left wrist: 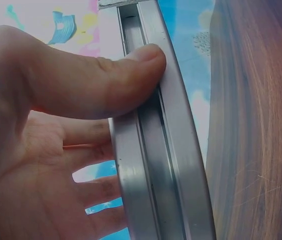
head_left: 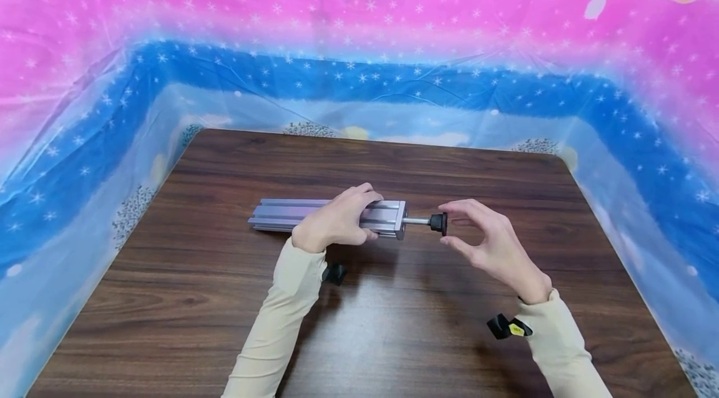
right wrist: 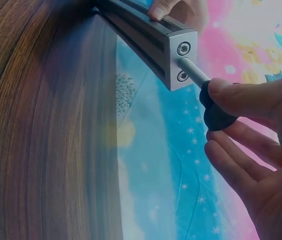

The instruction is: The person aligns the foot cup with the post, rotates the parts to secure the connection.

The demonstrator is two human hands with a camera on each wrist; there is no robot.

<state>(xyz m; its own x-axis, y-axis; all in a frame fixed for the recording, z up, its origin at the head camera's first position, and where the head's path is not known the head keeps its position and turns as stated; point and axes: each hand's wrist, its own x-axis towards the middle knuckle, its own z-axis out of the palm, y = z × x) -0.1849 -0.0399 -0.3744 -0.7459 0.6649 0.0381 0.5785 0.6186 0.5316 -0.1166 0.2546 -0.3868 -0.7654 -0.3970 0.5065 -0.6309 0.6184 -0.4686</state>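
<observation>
My left hand (head_left: 339, 221) grips a silver aluminium profile (head_left: 281, 213) that has slots along its sides. In the left wrist view the thumb (left wrist: 136, 75) presses across a slot and the fingers pass behind. An end plate (right wrist: 174, 70) with two socket screws (right wrist: 183, 48) caps the profile's right end. Out of this plate comes a threaded rod (head_left: 417, 221), tipped with a black levelling foot (head_left: 439, 223). My right hand (head_left: 497, 239) pinches the foot's rim, thumb on one side and fingertips on the other.
Beneath both hands is a dark wood-grain table (head_left: 185, 298). A pink and blue patterned cloth (head_left: 359, 80) hangs around its back and sides. Black wrist straps (head_left: 335, 274) sit at both cream sleeves (head_left: 269, 329).
</observation>
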